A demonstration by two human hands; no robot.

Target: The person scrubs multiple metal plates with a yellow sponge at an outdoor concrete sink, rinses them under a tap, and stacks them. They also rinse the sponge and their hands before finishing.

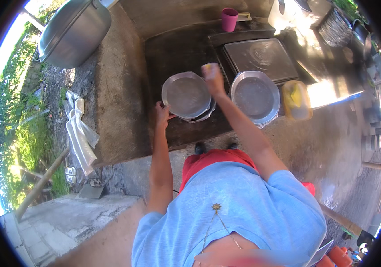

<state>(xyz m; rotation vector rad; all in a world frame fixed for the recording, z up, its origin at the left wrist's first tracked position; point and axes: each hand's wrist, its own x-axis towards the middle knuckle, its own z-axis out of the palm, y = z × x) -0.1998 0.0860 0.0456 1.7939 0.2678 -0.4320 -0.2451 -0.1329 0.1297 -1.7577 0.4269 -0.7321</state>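
Note:
My left hand [161, 114] grips the lower left rim of a round metal pan [187, 95], its thumb at the edge. Other pans lie beneath that one, their rims showing at the lower right. At the pan's upper right, my right hand [214, 80] is closed around a small pale and yellow thing [209, 67], blurred, perhaps a sponge. A second stack of round metal pans [255, 96] stands to the right of my right forearm. Beside it sits a yellowish plastic tub [297, 100] with a yellow piece inside.
Flat rectangular metal trays [260, 56] lie stacked behind the right pans, wet on top. A pink plastic cup [229, 20] stands on the back ledge. A large lidded metal pot [77, 33] and a plastic bag [78, 133] rest on the left concrete wall [117, 100].

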